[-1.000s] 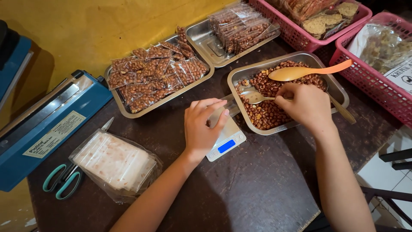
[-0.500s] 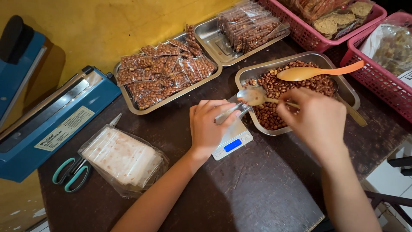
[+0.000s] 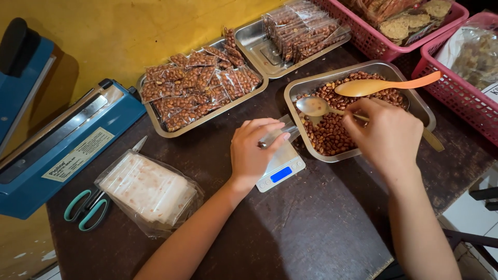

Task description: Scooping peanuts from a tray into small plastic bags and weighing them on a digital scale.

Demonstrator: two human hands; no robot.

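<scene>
1. I see the left hand (image 3: 254, 155) over the small scale (image 3: 280, 168), fingers pinched on a clear plastic bag (image 3: 277, 132) held above it.
2. The right hand (image 3: 386, 137) has its fingers clamped on a metal spoon (image 3: 314, 106), whose bowl sits just beside the bag mouth.
3. The spoon hangs over the steel tray of peanuts (image 3: 332, 132); an orange spoon (image 3: 386, 85) lies across the tray.
4. Scissors (image 3: 85, 207) rest at the tabletop (image 3: 311, 233) edge, well apart.

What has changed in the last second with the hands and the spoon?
The right hand lifted the metal spoon out of the peanuts and brought it left, toward the small clear bag that the left hand holds over the scale. The left hand, scale, trays and orange spoon stayed in place.
</scene>
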